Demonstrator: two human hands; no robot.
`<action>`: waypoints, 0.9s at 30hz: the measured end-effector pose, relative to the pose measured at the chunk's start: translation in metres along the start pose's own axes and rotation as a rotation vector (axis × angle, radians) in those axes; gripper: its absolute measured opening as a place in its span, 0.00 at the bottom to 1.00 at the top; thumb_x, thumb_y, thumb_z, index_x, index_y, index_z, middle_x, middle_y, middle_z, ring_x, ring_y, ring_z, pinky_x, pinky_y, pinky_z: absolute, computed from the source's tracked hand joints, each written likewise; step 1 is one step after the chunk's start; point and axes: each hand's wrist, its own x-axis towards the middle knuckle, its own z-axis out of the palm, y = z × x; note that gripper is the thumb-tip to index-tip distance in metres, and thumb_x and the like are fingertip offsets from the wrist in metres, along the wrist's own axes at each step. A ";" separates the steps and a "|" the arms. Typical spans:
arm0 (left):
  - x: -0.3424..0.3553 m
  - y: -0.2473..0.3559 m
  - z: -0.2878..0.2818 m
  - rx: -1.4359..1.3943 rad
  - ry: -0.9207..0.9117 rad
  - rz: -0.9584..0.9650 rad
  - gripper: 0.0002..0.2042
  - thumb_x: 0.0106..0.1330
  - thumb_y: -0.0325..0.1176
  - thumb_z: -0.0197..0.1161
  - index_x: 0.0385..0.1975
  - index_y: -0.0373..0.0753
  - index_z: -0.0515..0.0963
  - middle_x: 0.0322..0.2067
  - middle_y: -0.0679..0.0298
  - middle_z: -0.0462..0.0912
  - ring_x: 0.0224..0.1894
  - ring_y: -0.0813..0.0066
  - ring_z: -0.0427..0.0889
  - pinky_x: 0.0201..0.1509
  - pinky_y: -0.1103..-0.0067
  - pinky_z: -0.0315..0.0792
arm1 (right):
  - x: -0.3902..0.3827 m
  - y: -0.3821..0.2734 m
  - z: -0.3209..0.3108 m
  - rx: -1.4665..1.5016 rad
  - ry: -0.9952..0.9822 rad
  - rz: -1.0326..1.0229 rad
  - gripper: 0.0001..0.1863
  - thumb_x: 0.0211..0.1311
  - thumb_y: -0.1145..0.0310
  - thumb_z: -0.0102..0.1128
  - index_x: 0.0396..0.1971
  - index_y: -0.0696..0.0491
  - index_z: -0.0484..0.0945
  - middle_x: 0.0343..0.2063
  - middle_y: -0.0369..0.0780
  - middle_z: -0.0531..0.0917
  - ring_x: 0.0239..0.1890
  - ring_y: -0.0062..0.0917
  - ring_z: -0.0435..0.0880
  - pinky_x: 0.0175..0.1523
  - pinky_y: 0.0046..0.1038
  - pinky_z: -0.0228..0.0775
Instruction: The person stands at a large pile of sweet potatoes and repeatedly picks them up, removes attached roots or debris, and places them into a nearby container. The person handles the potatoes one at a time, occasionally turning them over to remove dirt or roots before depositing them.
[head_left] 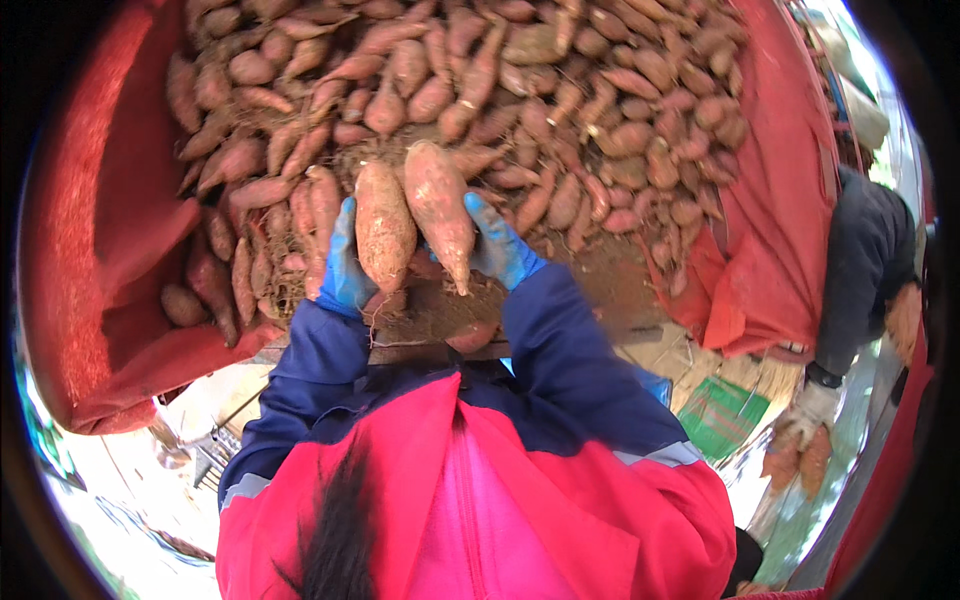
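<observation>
Two large sweet potatoes are held up side by side in front of me. My left hand (346,264), in a blue glove, grips the paler, soil-dusted sweet potato (384,226) from its left side. The redder sweet potato (438,205), its tapered tip pointing down toward me, is in my blue-gloved right hand (500,245). Both hands are closed round their sweet potatoes, though some fingers are hidden behind them. Just beyond lies a big heap of sweet potatoes (560,110), many with soil and thin roots. A loose sweet potato (472,336) rests near the close edge, below my hands.
Red sheeting (140,220) rises along the left of the heap, and more red cloth (770,200) drapes the right. A green crate (722,415) stands lower right. Near it, another person's gloved hand (808,412) holds sweet potatoes. A wooden edge runs before my waist.
</observation>
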 end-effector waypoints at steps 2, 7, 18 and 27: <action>0.004 -0.019 0.013 0.275 0.039 0.060 0.27 0.75 0.53 0.46 0.65 0.39 0.66 0.60 0.56 0.75 0.58 0.63 0.77 0.66 0.66 0.69 | -0.031 -0.001 -0.007 0.085 0.074 -0.038 0.32 0.66 0.42 0.56 0.61 0.50 0.70 0.54 0.38 0.78 0.55 0.28 0.77 0.62 0.35 0.70; 0.007 -0.115 0.060 0.335 0.189 -0.160 0.27 0.76 0.50 0.46 0.67 0.40 0.64 0.60 0.59 0.75 0.60 0.65 0.75 0.67 0.68 0.68 | -0.154 -0.001 -0.041 0.207 0.233 -0.214 0.33 0.66 0.47 0.59 0.62 0.54 0.68 0.55 0.39 0.78 0.56 0.28 0.77 0.63 0.33 0.70; -0.057 -0.418 0.141 0.531 -0.475 -0.968 0.28 0.72 0.44 0.56 0.68 0.39 0.62 0.62 0.62 0.71 0.63 0.70 0.70 0.69 0.74 0.61 | -0.526 0.158 -0.086 0.475 0.957 -0.817 0.27 0.71 0.51 0.52 0.60 0.56 0.69 0.54 0.44 0.77 0.56 0.34 0.77 0.63 0.40 0.70; -0.053 -0.510 0.112 0.727 -0.239 -1.207 0.27 0.71 0.51 0.56 0.65 0.44 0.66 0.59 0.58 0.74 0.58 0.62 0.74 0.65 0.67 0.67 | -0.554 0.143 -0.075 -0.830 1.631 -0.689 0.39 0.60 0.59 0.68 0.68 0.56 0.62 0.61 0.45 0.73 0.60 0.31 0.75 0.63 0.32 0.68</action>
